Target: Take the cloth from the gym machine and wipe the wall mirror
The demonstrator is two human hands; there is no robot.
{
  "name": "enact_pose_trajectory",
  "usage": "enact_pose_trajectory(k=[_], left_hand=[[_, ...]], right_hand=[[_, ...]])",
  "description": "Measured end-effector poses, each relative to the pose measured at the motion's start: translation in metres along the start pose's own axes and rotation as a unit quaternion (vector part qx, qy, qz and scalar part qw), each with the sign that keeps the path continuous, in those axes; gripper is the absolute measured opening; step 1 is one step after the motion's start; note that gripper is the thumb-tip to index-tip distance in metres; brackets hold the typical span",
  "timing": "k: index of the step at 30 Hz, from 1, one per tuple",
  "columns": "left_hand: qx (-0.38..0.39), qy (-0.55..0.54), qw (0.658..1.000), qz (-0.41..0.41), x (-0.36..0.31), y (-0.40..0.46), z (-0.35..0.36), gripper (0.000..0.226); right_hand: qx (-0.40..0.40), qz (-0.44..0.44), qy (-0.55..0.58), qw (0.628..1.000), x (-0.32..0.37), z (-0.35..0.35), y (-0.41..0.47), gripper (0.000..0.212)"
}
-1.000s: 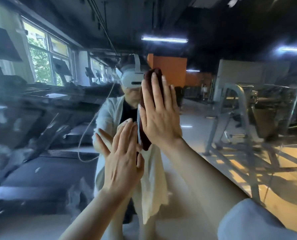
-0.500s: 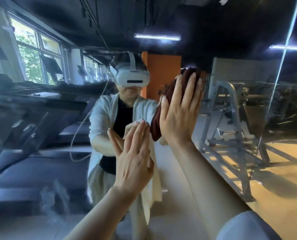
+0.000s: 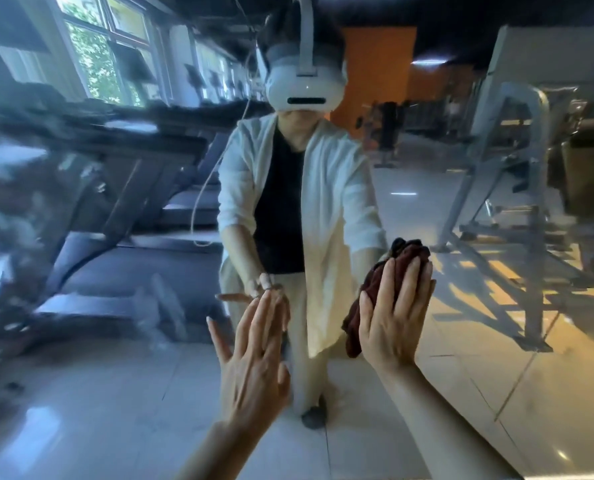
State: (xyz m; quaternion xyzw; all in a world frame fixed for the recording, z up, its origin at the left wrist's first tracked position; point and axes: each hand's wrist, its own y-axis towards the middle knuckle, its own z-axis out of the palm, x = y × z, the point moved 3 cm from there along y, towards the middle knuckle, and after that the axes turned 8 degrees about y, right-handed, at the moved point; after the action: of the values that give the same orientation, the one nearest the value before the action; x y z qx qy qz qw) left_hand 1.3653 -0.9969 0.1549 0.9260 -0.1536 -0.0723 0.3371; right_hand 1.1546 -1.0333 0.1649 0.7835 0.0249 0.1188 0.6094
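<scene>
The wall mirror [image 3: 462, 375] fills the whole view and shows my own reflection. My right hand [image 3: 394, 317] lies flat with straight fingers, pressing a dark red cloth [image 3: 375, 289] against the glass at lower right of centre. The cloth bunches out above my fingertips and to the left of my palm. My left hand [image 3: 254, 362] rests flat on the mirror with fingers spread, just left of the cloth, holding nothing.
Reflected in the mirror are treadmills [image 3: 115, 202] on the left under bright windows, a grey weight machine frame [image 3: 517, 188] on the right, an orange pillar [image 3: 375, 81] behind, and pale floor tiles [image 3: 115, 410] below.
My right hand has swept the cloth down and to the right across the glass. My left hand has slid lower on the mirror, and my head has tilted downward.
</scene>
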Motion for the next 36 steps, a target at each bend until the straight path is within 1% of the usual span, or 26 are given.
enact_pose_trajectory(k=[2,4,5,6,8,10,14,17,19,20,23,24,26,29,32,36], left_hand=[[0.0,0.011,1.0,-0.015,0.02,-0.007,-0.004,0.119],[-0.003,0.018,0.999,-0.028,0.041,-0.012,-0.009,0.106],[-0.003,0.023,0.999,-0.036,0.051,-0.015,-0.012,0.103],[0.001,0.028,0.999,-0.045,0.062,-0.018,-0.014,0.105],[0.013,0.039,0.997,-0.063,0.083,-0.023,-0.018,0.116],[0.015,0.054,0.996,-0.074,0.106,-0.027,-0.023,0.119],[0.02,0.07,0.993,-0.094,0.149,-0.038,-0.031,0.119],[0.025,0.069,0.991,-0.108,0.172,-0.048,-0.033,0.117],[0.023,0.063,0.991,-0.114,0.176,-0.049,-0.032,0.115],[0.02,0.056,0.991,-0.116,0.174,-0.047,-0.031,0.114],[0.016,0.01,0.992,-0.125,0.151,-0.043,-0.022,0.116],[0.018,-0.004,0.993,-0.118,0.139,-0.042,-0.017,0.117],[0.029,-0.022,0.996,-0.081,0.111,-0.041,-0.008,0.117],[0.043,-0.026,0.999,-0.011,0.068,-0.037,0.003,0.119],[0.056,-0.036,0.998,0.013,0.03,-0.03,0.013,0.114],[0.081,-0.053,0.995,0.036,-0.011,-0.027,0.028,0.103]], right_hand=[[-0.023,0.029,0.007,0.999,0.015,0.008,-0.003,0.054],[-0.027,0.027,0.019,0.999,0.043,0.02,-0.002,0.054],[-0.023,0.009,0.025,0.999,0.061,0.026,-0.004,0.055],[-0.02,-0.015,0.031,0.999,0.081,0.033,-0.006,0.055],[-0.013,-0.058,0.043,0.997,0.12,0.047,-0.012,0.055],[-0.007,-0.091,0.046,0.995,0.159,0.062,-0.018,0.055],[0.024,-0.151,0.043,0.987,0.231,0.09,-0.029,0.068],[0.029,-0.151,0.057,0.987,0.271,0.099,-0.034,0.062],[0.041,-0.151,0.061,0.986,0.281,0.1,-0.032,0.056],[0.053,-0.167,0.054,0.983,0.28,0.1,-0.032,0.055],[0.086,-0.252,0.017,0.964,0.258,0.094,-0.036,0.065],[0.092,-0.264,0.011,0.96,0.242,0.089,-0.038,0.066],[0.093,-0.251,0.016,0.963,0.2,0.076,-0.043,0.065],[0.088,-0.232,-0.007,0.969,0.121,0.05,-0.048,0.064],[0.088,-0.218,-0.032,0.972,0.046,0.022,-0.043,0.062],[0.093,-0.182,-0.079,0.976,-0.043,-0.014,-0.031,0.06]])
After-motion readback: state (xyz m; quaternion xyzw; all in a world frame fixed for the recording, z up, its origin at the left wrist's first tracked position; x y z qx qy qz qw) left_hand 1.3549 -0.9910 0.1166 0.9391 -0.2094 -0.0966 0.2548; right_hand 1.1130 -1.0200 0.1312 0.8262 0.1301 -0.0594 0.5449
